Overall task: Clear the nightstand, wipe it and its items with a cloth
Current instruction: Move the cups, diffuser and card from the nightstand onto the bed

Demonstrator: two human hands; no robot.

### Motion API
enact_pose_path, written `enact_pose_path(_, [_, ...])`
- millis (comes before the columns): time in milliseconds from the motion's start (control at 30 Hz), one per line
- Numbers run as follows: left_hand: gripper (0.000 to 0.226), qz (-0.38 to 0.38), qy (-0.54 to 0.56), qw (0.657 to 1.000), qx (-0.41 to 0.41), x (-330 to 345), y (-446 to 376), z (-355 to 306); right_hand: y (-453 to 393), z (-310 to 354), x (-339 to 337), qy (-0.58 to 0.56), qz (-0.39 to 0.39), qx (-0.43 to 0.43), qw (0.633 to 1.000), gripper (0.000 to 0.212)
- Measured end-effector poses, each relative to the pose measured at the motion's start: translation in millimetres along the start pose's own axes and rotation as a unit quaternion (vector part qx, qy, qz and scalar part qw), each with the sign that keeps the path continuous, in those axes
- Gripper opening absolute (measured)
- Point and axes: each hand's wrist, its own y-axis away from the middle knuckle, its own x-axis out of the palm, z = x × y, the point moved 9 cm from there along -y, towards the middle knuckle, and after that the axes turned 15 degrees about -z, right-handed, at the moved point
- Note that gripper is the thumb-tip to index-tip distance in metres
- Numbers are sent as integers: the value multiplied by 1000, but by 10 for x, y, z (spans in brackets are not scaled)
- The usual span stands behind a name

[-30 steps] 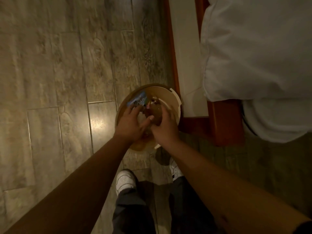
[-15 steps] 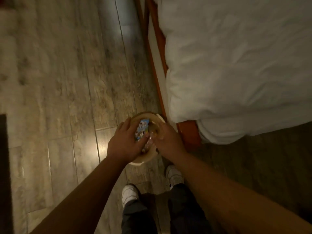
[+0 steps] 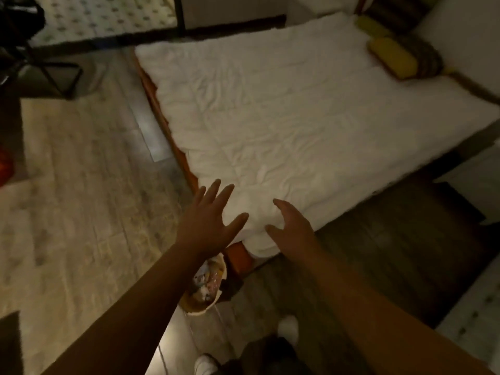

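A round tan bin [image 3: 219, 266] stands on the floor by the corner of the bed, with wrappers and scraps [image 3: 207, 282] inside; my left forearm hides part of it. My left hand [image 3: 209, 223] is raised above the bin with fingers spread and holds nothing. My right hand [image 3: 290, 228] hovers over the bed's near corner, fingers apart and curved, also holding nothing. No nightstand or cloth shows in this view.
A bed with a white duvet [image 3: 297, 109] on an orange-red frame [image 3: 239, 257] fills the middle and right. Yellow and striped cushions [image 3: 395, 55] lie at its far end. A dark folding stand [image 3: 54, 69] is far left. My white shoes [image 3: 288, 327] are below.
Both hands have come up out of the bin and let go of the wrappers. The view has lifted from the bin to take in the whole bed.
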Motion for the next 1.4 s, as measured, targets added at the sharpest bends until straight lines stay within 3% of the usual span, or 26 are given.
enact_pose_path(267, [84, 10, 1, 985, 173, -123, -428, -2184, -52, -666, -2151, 85, -134, 19, 987, 68])
enact_pose_path(533, [86, 10, -3, 950, 312, 510, -527, -4265, 81, -1591, -3902, 165, -217, 87, 958, 75])
enact_pose_path(633, [88, 18, -3, 935, 354, 806, -446, -4910, 205, -1913, -4440, 141, -246, 115, 952, 73])
enact_pose_path(1000, [87, 76, 3, 887, 455, 1799, -486, -6626, 190, -3000, -5614, 211, -258, 198, 922, 87])
enact_pose_path(1200, [88, 75, -4, 866, 494, 2382, -1063, -7329, -398, -3525, -6100, 267, -261, 235, 897, 93])
enact_pose_path(1400, [89, 82, 11, 843, 532, 2867, -1894, -8084, -1236, -3924, -6592, 253, -286, 277, 882, 98])
